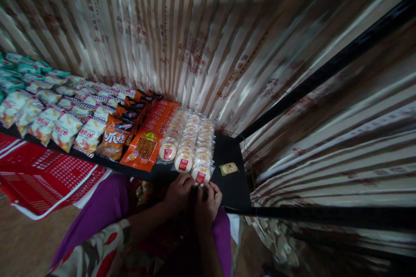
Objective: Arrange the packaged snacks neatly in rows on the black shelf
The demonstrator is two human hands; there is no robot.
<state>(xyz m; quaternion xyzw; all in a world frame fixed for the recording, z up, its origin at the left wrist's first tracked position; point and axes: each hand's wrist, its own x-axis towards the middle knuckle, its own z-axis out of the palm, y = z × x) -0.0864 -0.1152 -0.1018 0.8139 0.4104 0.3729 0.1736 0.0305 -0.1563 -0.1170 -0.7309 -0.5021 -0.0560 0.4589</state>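
Three rows of round white rice crackers in clear wrappers with red labels lie overlapped on a black shelf (pixel 227 190). The nearest rice cracker packet (pixel 200 175) of the right-hand row lies at the shelf's front edge. My left hand (pixel 178 191) is closed, its curled fingers at that packet's lower left corner. My right hand (pixel 209 202) pinches at the packet's lower edge, thumb and fingers bent close together. The wrapper's edge between my fingers is partly hidden.
A small yellowish packet (pixel 229 169) lies alone to the right. Leftward stand a large orange snack bag (pixel 146 143), orange-black bags (pixel 114 136) and several white snack bags (pixel 66 130). A red basket (pixel 42 173) is below left. Black poles (pixel 325 67) and a striped curtain (pixel 182 21) border the shelf.
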